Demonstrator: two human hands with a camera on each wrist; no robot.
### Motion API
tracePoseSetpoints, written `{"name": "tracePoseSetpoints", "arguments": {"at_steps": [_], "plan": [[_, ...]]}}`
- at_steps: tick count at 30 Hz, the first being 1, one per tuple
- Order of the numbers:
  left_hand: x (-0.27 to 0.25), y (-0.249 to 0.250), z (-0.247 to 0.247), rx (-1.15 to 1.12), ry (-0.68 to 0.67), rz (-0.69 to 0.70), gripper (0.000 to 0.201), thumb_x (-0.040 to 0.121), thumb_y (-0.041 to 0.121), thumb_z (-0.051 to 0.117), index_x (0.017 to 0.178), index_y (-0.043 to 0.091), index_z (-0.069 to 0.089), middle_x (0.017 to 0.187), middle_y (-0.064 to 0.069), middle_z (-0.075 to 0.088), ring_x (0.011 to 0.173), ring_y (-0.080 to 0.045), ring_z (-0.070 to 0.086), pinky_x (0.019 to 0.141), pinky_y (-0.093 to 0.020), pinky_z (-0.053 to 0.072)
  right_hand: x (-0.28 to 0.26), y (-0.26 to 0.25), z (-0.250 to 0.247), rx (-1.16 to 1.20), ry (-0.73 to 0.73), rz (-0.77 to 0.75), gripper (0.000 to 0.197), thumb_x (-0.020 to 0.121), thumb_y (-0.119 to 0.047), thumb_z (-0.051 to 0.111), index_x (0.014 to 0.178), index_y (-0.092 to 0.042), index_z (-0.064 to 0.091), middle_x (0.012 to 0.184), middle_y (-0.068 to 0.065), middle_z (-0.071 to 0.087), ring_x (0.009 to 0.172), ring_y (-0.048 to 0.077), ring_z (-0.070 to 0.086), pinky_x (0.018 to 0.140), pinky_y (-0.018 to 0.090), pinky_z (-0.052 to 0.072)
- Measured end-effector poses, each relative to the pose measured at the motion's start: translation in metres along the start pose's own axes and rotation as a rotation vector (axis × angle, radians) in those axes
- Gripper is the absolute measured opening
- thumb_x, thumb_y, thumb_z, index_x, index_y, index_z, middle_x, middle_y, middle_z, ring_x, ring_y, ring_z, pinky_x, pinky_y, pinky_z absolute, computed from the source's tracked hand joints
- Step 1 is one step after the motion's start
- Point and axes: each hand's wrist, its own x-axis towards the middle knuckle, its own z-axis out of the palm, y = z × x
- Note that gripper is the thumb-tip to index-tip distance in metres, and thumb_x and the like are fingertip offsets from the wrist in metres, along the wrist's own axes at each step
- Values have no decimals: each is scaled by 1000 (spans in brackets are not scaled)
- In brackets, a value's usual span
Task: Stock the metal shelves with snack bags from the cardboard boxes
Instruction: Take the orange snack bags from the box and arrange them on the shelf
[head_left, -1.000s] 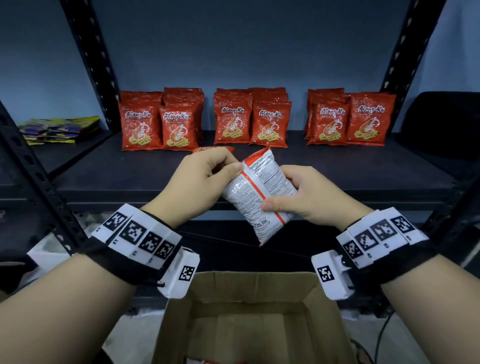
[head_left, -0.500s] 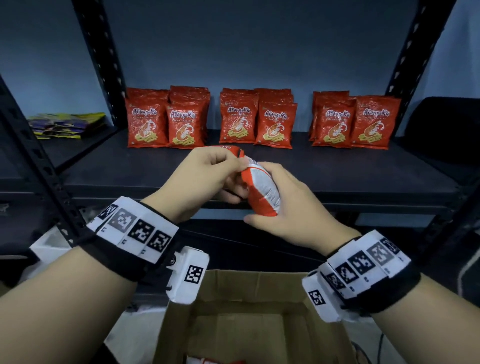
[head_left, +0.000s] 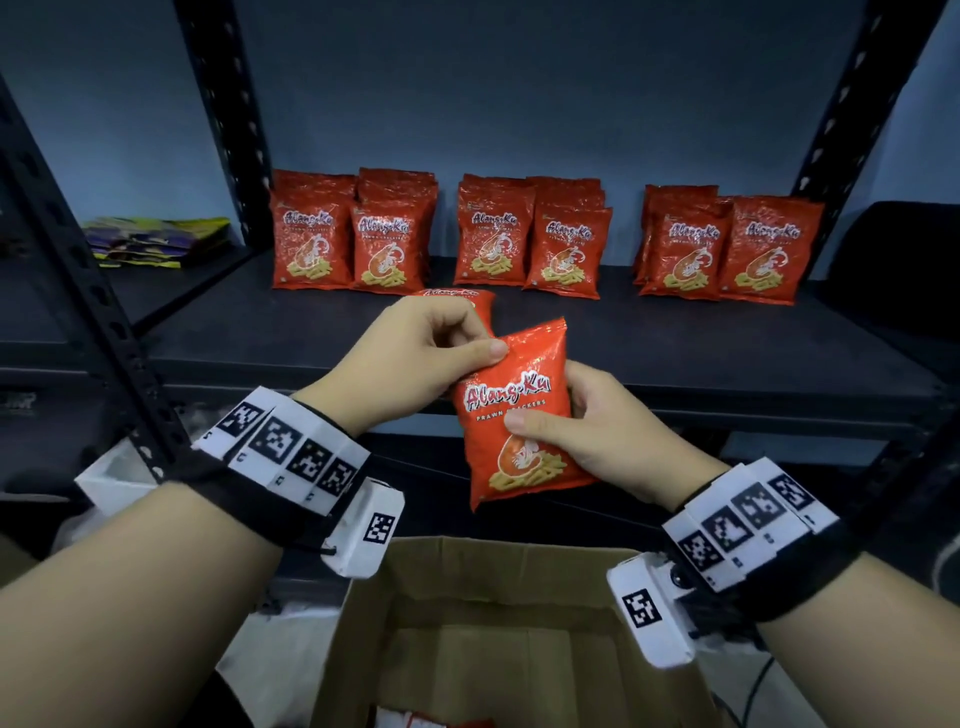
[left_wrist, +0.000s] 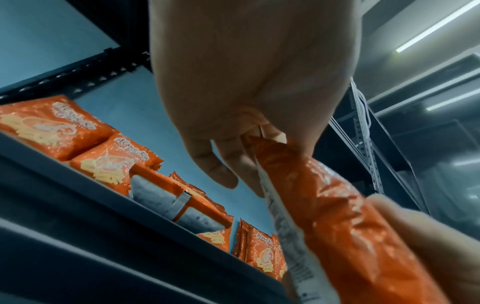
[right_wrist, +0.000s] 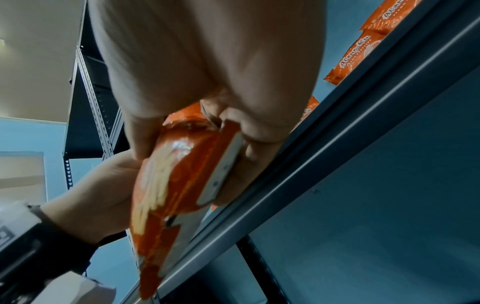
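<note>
I hold one red prawn-cracker snack bag (head_left: 511, 395) upright, print facing me, in front of the metal shelf (head_left: 675, 343) and above the cardboard box (head_left: 519, 597). My left hand (head_left: 483, 345) pinches its top left corner. My right hand (head_left: 540, 410) grips its right side, thumb on the front. The left wrist view shows the bag (left_wrist: 337, 226) edge-on under my left hand (left_wrist: 249, 139). In the right wrist view my right hand (right_wrist: 192, 148) wraps the bag (right_wrist: 176, 174). Another bag (head_left: 457, 299) lies on the shelf behind my left hand.
Three groups of matching red bags (head_left: 311, 244) (head_left: 493, 234) (head_left: 769, 249) stand along the shelf's back. Purple and yellow packets (head_left: 156, 241) lie on the neighbouring shelf at left. A black slotted upright (head_left: 104, 312) slants at left. Red and white packets (head_left: 415, 719) show in the box bottom.
The bag has been turned over: its silver back faced me a second ago, now its red front does. My right thumb has moved onto the front; the left hand keeps the top corner.
</note>
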Motion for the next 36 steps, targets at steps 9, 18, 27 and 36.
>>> {"name": "tracePoseSetpoints", "arguments": {"at_steps": [9, 18, 27, 36], "plan": [[33, -46, -30, 268, 374, -240, 46, 81, 58, 78, 106, 23, 61, 98, 5, 67, 91, -11, 64, 83, -33, 54, 16, 2, -27, 11, 254, -60, 33, 87, -29, 81, 117, -21, 69, 107, -4, 79, 97, 16, 76, 93, 44, 59], [66, -85, -16, 609, 33, -605, 126, 60, 108, 22, 131, 9, 56, 142, -12, 56, 139, -34, 44, 120, -67, 9, 33, 7, -45, 13, 265, -62, 35, 86, -30, 80, 118, -21, 69, 107, -5, 79, 96, 15, 76, 88, 36, 59], [52, -73, -14, -63, 132, -457, 85, 54, 53, 97, 124, 28, 56, 115, 9, 73, 105, -11, 71, 104, -42, 53, 33, 7, -44, 24, 292, -51, 37, 85, -32, 81, 118, -22, 69, 106, -6, 79, 95, 14, 77, 87, 36, 60], [81, -35, -31, -269, 158, -489, 77, 52, 15, 98, 120, 8, 62, 103, -10, 79, 94, -28, 77, 93, -46, 60, 57, -15, -90, 64, 416, -29, 35, 80, -14, 86, 111, -15, 70, 104, 3, 79, 95, 23, 77, 94, 46, 59]]}}
